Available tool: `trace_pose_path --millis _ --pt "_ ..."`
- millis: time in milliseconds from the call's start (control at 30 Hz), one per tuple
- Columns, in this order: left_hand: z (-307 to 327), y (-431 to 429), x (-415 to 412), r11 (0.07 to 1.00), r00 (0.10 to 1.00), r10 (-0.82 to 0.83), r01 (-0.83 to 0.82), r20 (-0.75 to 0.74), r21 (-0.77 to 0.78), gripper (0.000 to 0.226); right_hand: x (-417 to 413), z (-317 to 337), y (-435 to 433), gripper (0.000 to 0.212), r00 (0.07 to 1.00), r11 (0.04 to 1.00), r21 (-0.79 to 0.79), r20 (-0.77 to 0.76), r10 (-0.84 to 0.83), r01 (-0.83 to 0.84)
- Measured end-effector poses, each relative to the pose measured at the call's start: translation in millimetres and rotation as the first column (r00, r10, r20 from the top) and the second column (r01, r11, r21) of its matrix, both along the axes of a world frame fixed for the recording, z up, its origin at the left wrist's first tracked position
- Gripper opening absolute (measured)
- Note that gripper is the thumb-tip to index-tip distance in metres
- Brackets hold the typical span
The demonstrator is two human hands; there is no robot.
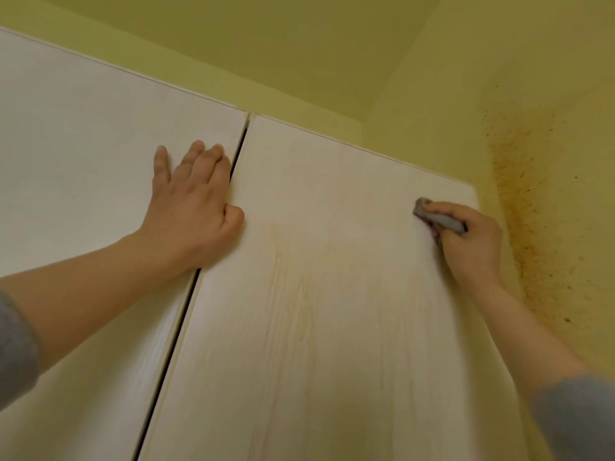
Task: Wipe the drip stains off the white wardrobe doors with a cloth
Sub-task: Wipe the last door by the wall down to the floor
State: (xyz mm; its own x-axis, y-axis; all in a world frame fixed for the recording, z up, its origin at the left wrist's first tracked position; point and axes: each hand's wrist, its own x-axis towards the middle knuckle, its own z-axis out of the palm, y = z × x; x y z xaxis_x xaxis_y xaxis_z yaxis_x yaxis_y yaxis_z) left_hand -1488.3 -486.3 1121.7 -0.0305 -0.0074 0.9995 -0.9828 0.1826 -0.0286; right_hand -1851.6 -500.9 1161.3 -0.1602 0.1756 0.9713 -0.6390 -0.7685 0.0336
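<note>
Left hand (193,207) flat, fingers straight, on left door (83,144) at gap (186,304). Right hand (469,241) gripping grey cloth (439,219), possibly folded, near outer edge of right door (316,344); drip stains (283,267) between hands.

Yellow-green ceiling (266,28) at 12 o'clock, meeting a paler strip of rear wall (299,111) toward 11 o'clock and a side wall (499,61) at 2 o'clock. A brownish speckled stain (539,227) spreads down the side wall at 3 o'clock (densest along its left margin), with scattered dark specks (567,319) around it.
</note>
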Motion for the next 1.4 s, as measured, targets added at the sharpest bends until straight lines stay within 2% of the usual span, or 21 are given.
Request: trace_pose_path --millis 133,200,300,367,500,600,733,900,1000,1167,1400 --pt "0 0 1 1.000 1.000 -0.001 0.001 -0.001 0.010 0.079 1 -56 -4 0.050 0.994 0.995 0.030 -0.054 0.095 -0.093" --pt "0 1 1 1.000 1.000 0.000 0.000 0.000 0.011 0.079 2 -37 -9 0.039 0.981 0.981 -0.016 0.010 0.192 -0.192" --pt "-2 1 -1 1.000 1.000 0.009 -0.009 0.003 0.001 0.080 -14 26 -11 0.028 0.934 0.944 -0.112 0.147 0.324 -0.310" --pt "-3 0 -1 1.000 1.000 0.012 -0.012 0.007 -0.003 0.080 -32 60 -10 0.025 0.936 0.957 -0.087 0.204 0.288 -0.276" --pt "0 -2 0 1.000 1.000 0.010 -0.010 0.004 -0.010 0.080 -57 69 -17 0.036 0.983 1.000 0.014 0.184 0.010 -0.013" --pt "0 -3 -1 1.000 1.000 0.010 -0.010 -0.009 -0.014 0.079 -60 46 -18 0.039 0.990 0.999 0.017 0.137 -0.033 0.030" --pt "-1 -2 -3 0.999 1.000 0.031 -0.031 -0.004 0.012 0.081 -44 -15 -10 0.044 0.997 0.999 0.041 0.079 0.001 -0.004" --pt "-11 6 -7 0.995 0.999 0.024 -0.020 -0.042 0.095 0.082 2 -91 30 0.033 0.974 0.951 0.208 0.072 0.216 -0.227" --pt "-31 15 -6 0.991 1.000 -0.025 0.025 0.000 0.131 0.082 34 -114 67 0.027 0.940 0.897 0.284 0.066 0.335 -0.339" --pt "-72 20 12 0.988 0.990 -0.097 0.084 0.101 0.129 0.082 84 -146 92 0.022 0.937 0.854 0.393 0.072 0.341 -0.341" --pt "-115 14 65 0.990 0.990 -0.083 0.069 0.116 0.125 0.074 155 -162 98 0.026 0.946 0.879 0.360 0.033 0.322 -0.312"
